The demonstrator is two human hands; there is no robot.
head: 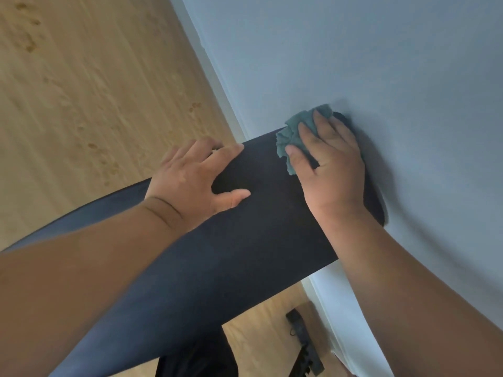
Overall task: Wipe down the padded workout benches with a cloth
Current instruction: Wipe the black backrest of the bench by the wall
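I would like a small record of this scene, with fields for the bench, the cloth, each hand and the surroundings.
bench: long dark padded workout bench, far end against the pale blue wall
cloth: crumpled teal cloth, lying on the bench near its far end
right hand: right hand presses the cloth onto the padding, fingers spread over it
left hand: left hand rests flat on the bench, fingers straight, holding nothing
floor: light wooden floor beside and under the bench
under bench: dark frame part, unclear
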